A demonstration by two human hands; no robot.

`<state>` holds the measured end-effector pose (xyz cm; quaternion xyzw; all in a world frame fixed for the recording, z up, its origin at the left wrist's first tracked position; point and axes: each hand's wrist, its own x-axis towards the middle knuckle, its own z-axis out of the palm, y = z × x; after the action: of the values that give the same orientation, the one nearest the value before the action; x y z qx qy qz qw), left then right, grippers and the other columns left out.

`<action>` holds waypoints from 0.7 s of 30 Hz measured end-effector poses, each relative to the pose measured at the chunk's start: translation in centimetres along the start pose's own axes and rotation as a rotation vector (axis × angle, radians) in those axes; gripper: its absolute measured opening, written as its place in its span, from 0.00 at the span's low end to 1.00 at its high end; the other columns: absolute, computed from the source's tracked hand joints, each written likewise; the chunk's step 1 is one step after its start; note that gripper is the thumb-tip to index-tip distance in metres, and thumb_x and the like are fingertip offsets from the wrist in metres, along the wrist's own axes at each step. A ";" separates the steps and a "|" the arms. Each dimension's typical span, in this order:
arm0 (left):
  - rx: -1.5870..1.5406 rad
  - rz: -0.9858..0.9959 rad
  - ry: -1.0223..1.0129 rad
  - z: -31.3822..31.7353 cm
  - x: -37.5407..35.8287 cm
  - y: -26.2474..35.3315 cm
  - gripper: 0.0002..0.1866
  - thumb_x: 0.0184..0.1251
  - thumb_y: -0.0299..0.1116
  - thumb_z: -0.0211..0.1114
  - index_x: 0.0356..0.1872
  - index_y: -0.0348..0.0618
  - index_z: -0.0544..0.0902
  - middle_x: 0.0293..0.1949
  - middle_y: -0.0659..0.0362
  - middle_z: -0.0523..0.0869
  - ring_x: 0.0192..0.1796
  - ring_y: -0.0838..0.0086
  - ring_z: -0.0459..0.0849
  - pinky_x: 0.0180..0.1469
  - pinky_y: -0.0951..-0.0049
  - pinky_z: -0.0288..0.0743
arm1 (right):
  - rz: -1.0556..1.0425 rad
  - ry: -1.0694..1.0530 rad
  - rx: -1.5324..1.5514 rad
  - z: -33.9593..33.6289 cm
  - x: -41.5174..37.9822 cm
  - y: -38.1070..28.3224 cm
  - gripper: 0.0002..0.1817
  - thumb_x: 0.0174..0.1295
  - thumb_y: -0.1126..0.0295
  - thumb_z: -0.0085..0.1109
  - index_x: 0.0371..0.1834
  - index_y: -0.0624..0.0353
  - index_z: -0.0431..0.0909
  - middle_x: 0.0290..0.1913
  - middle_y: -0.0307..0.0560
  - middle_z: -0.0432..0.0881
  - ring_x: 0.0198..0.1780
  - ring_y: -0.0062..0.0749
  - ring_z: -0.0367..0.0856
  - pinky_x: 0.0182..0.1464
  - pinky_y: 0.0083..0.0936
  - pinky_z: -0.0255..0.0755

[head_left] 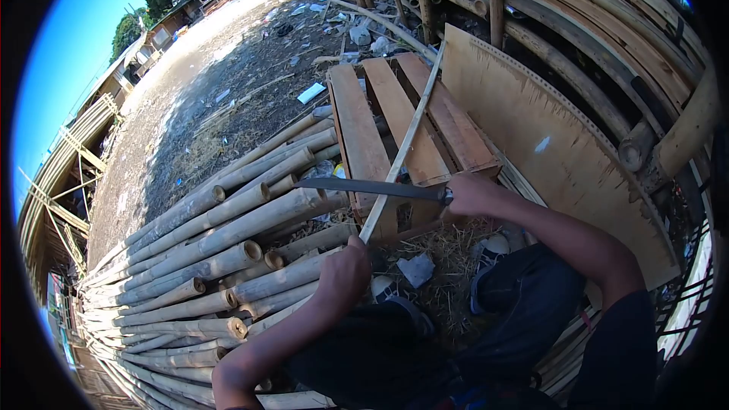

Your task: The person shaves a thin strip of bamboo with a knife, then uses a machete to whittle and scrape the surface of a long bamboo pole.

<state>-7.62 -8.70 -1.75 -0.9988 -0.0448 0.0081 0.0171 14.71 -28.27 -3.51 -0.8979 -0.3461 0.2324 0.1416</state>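
Observation:
My left hand (345,272) is closed around the lower end of a long, thin bamboo strip (410,133). The strip slants up and away across a wooden crate (364,118) with broad slats. In my right hand (472,196) is the handle of a machete (380,187). Its dark blade points left and crosses the strip a little above my left hand, overlapping it in this view. The blade's tip reaches over the cut ends of the bamboo poles.
Stacked bamboo poles (213,266) fill the left side. A plywood sheet (547,137) leans on the right, below a rack of long poles (577,68). Between my shoes lie straw and a pale chunk (416,269). Litter dots the dirt ground (205,118) beyond.

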 end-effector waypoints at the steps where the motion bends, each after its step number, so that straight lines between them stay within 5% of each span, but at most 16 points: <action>1: -0.016 -0.015 -0.019 0.0 -0.4 0.2 0.08 0.64 0.29 0.56 0.32 0.35 0.68 0.16 0.51 0.79 0.19 0.58 0.82 0.21 0.60 0.75 | 0.071 0.091 -0.003 -0.5 1.4 1.7 0.15 0.45 0.68 0.58 0.30 0.71 0.82 0.25 0.65 0.82 0.29 0.51 0.85 0.37 0.41 0.79; 6: -0.052 -0.041 0.029 -0.7 -0.1 -0.7 0.09 0.64 0.29 0.56 0.32 0.34 0.68 0.16 0.51 0.79 0.19 0.55 0.82 0.22 0.57 0.75 | 0.372 0.219 0.358 -2.3 2.6 7.8 0.15 0.48 0.68 0.60 0.25 0.74 0.77 0.21 0.57 0.81 0.21 0.39 0.83 0.22 0.33 0.77; 9: -0.099 -0.045 0.005 -0.2 0.0 -1.3 0.10 0.66 0.31 0.56 0.33 0.34 0.68 0.16 0.49 0.77 0.19 0.53 0.80 0.24 0.54 0.75 | 0.281 0.123 0.530 -1.1 0.9 7.5 0.14 0.48 0.68 0.63 0.22 0.71 0.74 0.18 0.49 0.79 0.17 0.30 0.79 0.17 0.26 0.73; 11: -0.250 0.070 0.165 1.5 -0.1 -2.5 0.09 0.68 0.33 0.55 0.33 0.36 0.69 0.18 0.47 0.76 0.20 0.52 0.78 0.24 0.53 0.73 | 0.265 0.122 0.543 -0.6 0.0 5.8 0.13 0.48 0.68 0.64 0.22 0.68 0.74 0.17 0.45 0.78 0.16 0.26 0.77 0.17 0.25 0.74; 12: -0.102 0.352 0.351 2.9 0.3 -3.9 0.13 0.74 0.38 0.51 0.31 0.39 0.70 0.18 0.51 0.74 0.17 0.61 0.74 0.21 0.59 0.70 | 0.224 0.074 0.517 -0.2 -0.2 5.0 0.13 0.49 0.68 0.63 0.22 0.68 0.74 0.18 0.45 0.78 0.16 0.26 0.77 0.17 0.26 0.74; 13: -0.103 0.346 0.350 2.3 0.5 -3.7 0.13 0.74 0.38 0.51 0.31 0.39 0.70 0.18 0.51 0.74 0.17 0.61 0.74 0.21 0.59 0.70 | 0.180 0.028 0.488 -0.1 -0.4 3.9 0.13 0.50 0.68 0.63 0.23 0.69 0.74 0.18 0.46 0.78 0.16 0.26 0.77 0.17 0.26 0.73; 15: -0.867 -0.249 -0.243 0.6 1.5 -3.5 0.19 0.78 0.43 0.47 0.29 0.40 0.70 0.18 0.60 0.70 0.16 0.74 0.71 0.19 0.68 0.66 | 0.154 -0.016 0.523 -0.4 -1.5 0.9 0.13 0.51 0.68 0.63 0.21 0.69 0.74 0.17 0.47 0.78 0.17 0.26 0.79 0.18 0.25 0.73; 16: -1.039 -0.356 -0.361 0.3 1.8 -3.7 0.21 0.79 0.46 0.44 0.30 0.40 0.70 0.18 0.65 0.69 0.18 0.81 0.69 0.19 0.74 0.64 | 0.100 -0.075 0.429 -0.9 -2.1 -1.0 0.13 0.50 0.68 0.62 0.21 0.70 0.74 0.17 0.50 0.78 0.18 0.30 0.80 0.20 0.28 0.75; 19: -0.937 -0.294 -0.258 1.9 1.9 -4.3 0.21 0.79 0.46 0.44 0.29 0.41 0.70 0.18 0.66 0.69 0.18 0.83 0.69 0.19 0.75 0.63 | -0.114 -0.092 0.227 1.3 -1.8 -2.8 0.13 0.49 0.68 0.61 0.20 0.71 0.75 0.18 0.56 0.79 0.19 0.38 0.81 0.25 0.33 0.77; 20: -0.846 -0.197 -0.167 2.8 1.8 -4.5 0.21 0.79 0.44 0.45 0.30 0.37 0.72 0.17 0.59 0.73 0.19 0.71 0.75 0.22 0.66 0.68 | -0.261 -0.045 0.116 2.1 -1.4 -2.9 0.13 0.48 0.69 0.60 0.20 0.72 0.75 0.19 0.59 0.80 0.20 0.43 0.82 0.28 0.36 0.77; 21: -0.843 -0.203 -0.169 2.7 1.7 -4.4 0.21 0.79 0.44 0.45 0.30 0.37 0.72 0.17 0.59 0.73 0.19 0.71 0.75 0.22 0.66 0.68 | -0.265 -0.047 0.121 2.1 -1.3 -3.3 0.13 0.48 0.69 0.60 0.20 0.72 0.75 0.19 0.59 0.80 0.20 0.43 0.82 0.28 0.36 0.77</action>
<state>-6.39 -4.12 -4.29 -0.9050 -0.1431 0.0692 -0.3947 10.95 -26.58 -3.56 -0.8285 -0.4501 0.2532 0.2165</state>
